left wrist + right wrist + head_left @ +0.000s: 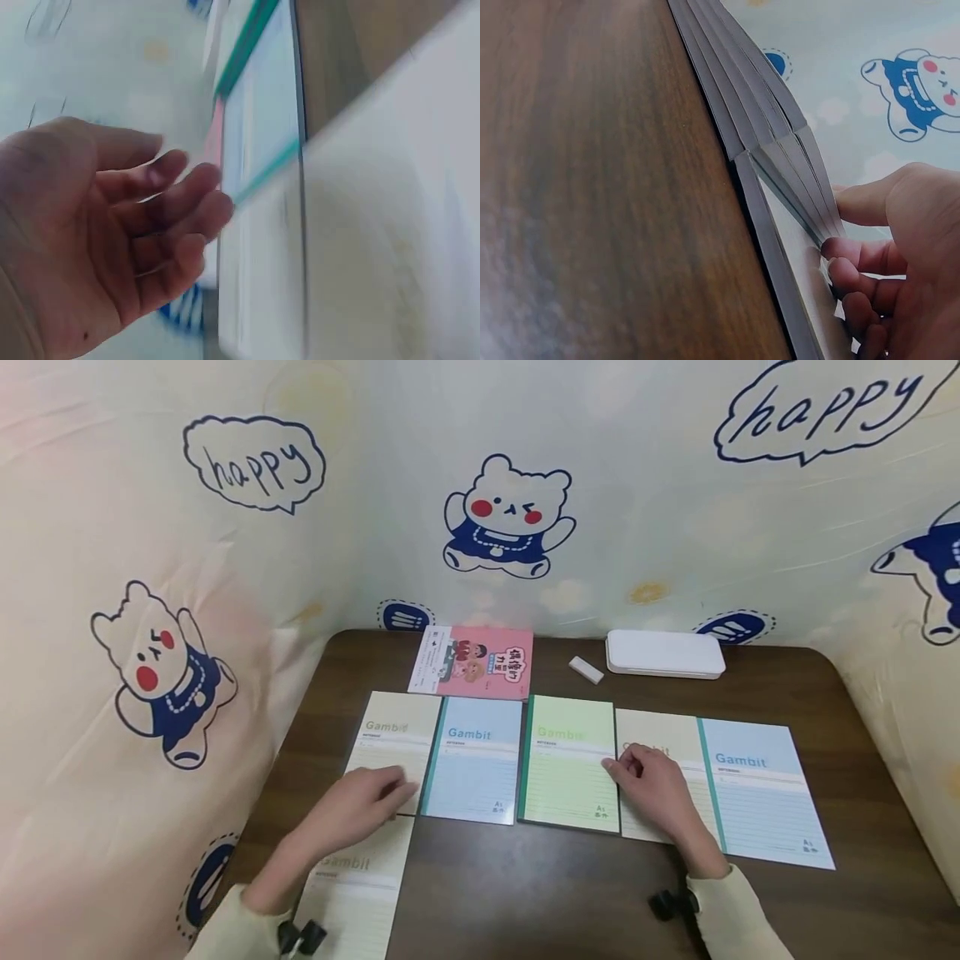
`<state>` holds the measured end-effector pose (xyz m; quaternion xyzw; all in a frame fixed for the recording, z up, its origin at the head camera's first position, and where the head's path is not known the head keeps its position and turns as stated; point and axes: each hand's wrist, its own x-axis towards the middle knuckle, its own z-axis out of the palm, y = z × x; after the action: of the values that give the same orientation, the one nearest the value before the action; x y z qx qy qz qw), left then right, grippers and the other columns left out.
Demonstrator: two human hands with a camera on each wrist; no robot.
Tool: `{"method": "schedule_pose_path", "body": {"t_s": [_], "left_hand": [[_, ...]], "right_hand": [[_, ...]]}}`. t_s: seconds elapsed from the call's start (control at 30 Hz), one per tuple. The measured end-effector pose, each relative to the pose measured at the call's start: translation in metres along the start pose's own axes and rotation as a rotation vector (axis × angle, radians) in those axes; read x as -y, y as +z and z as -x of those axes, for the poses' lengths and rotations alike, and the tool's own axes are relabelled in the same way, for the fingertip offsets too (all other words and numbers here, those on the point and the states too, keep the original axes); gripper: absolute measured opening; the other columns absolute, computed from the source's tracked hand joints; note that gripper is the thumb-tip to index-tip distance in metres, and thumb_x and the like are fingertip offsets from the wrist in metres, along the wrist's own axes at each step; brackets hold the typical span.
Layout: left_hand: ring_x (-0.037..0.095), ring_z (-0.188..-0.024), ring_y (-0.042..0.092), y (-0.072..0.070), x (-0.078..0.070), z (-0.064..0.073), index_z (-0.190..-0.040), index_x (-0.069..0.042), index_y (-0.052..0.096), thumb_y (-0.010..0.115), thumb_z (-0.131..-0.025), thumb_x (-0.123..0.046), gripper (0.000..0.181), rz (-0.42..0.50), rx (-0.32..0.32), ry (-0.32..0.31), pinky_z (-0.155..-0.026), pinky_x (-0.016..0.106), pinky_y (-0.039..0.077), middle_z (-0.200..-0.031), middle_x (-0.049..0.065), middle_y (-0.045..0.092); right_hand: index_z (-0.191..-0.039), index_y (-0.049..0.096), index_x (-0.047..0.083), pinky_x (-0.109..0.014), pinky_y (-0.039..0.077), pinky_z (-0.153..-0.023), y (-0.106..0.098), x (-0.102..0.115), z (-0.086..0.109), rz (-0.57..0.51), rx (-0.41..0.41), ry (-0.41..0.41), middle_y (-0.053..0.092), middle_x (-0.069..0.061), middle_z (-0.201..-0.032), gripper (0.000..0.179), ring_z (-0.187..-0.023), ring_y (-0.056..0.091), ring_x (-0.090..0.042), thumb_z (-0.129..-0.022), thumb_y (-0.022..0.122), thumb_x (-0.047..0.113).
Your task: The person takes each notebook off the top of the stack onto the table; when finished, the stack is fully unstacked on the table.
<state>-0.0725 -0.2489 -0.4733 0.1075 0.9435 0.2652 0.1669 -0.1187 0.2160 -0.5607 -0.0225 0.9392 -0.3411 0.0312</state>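
My right hand (654,785) is at the right edge of the green notebook (566,777), where cream and blue notebooks adjoin. In the right wrist view, its thumb and forefinger pinch the edge of the upper part of a stack of notebooks (739,82); the other fingers curl below. My left hand (363,806) hovers over the upper cream notebook (393,735) at the left, fingers loosely bent and holding nothing. Beside that lies a blue notebook (474,777). A lower cream notebook (360,902) lies partly under the left forearm in the head view.
Along the back of the brown table (510,893) lie a pink book (476,664), a white eraser (586,670) and a white case (665,654). To the right are a cream notebook (675,727) and a blue notebook (765,793). A printed curtain (375,485) surrounds the table.
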Motion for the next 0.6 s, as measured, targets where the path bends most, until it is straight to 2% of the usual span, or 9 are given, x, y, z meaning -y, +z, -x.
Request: {"method": "schedule_pose_path", "body": {"t_s": [0.1,0.17,0.27,0.37,0.47,0.6], "left_hand": [[0.010,-0.064,0.054,0.012,-0.024,-0.037,-0.097,-0.019,0.073,0.069,-0.111,-0.035,0.022,-0.021,0.004,0.086,-0.061,0.028,0.043,-0.068,-0.008,0.056],[0.010,-0.064,0.055,0.020,-0.035,-0.058,-0.098,-0.019,0.074,0.069,-0.110,-0.037,0.022,-0.034,0.008,0.108,-0.062,0.029,0.043,-0.067,-0.008,0.056],[0.013,-0.063,0.058,0.034,-0.051,-0.090,-0.097,-0.017,0.075,0.067,-0.111,-0.042,0.029,-0.003,0.017,0.114,-0.062,0.031,0.045,-0.068,-0.006,0.061],[0.015,-0.059,0.061,0.050,-0.067,-0.120,-0.097,-0.016,0.075,0.064,-0.111,-0.050,0.039,0.069,0.037,0.090,-0.060,0.032,0.047,-0.068,-0.003,0.065],[0.019,-0.053,0.062,0.065,-0.079,-0.140,-0.094,-0.016,0.075,0.061,-0.110,-0.056,0.046,0.115,0.072,0.064,-0.054,0.033,0.047,-0.066,0.000,0.066],[0.018,-0.054,0.058,0.083,-0.090,-0.153,-0.085,-0.018,0.071,0.063,-0.108,-0.058,0.047,0.067,0.093,0.065,-0.054,0.032,0.043,-0.064,0.001,0.061]], "right_hand": [[-0.091,0.067,0.013,-0.039,0.038,-0.075,-0.001,-0.003,0.001,-0.005,-0.004,-0.010,0.056,-0.003,-0.074,0.033,-0.078,0.052,-0.023,-0.106,0.075,0.041],[-0.090,0.067,0.013,-0.039,0.037,-0.074,0.001,-0.002,0.001,-0.009,-0.001,-0.015,0.056,-0.003,-0.074,0.034,-0.076,0.052,-0.022,-0.107,0.074,0.043],[-0.089,0.067,0.014,-0.038,0.037,-0.073,0.001,-0.002,0.002,-0.009,-0.010,-0.011,0.055,-0.003,-0.073,0.034,-0.075,0.052,-0.022,-0.106,0.075,0.042],[-0.089,0.066,0.014,-0.039,0.037,-0.073,0.001,-0.002,0.002,-0.004,-0.024,-0.006,0.055,-0.003,-0.072,0.032,-0.076,0.051,-0.022,-0.105,0.076,0.040],[-0.090,0.066,0.014,-0.040,0.038,-0.075,0.002,-0.004,0.001,-0.001,-0.021,-0.010,0.055,-0.002,-0.073,0.032,-0.078,0.052,-0.022,-0.106,0.076,0.040],[-0.091,0.066,0.014,-0.040,0.039,-0.077,0.002,-0.006,0.000,-0.002,-0.017,-0.006,0.055,-0.002,-0.074,0.031,-0.079,0.052,-0.022,-0.106,0.076,0.040]]}}
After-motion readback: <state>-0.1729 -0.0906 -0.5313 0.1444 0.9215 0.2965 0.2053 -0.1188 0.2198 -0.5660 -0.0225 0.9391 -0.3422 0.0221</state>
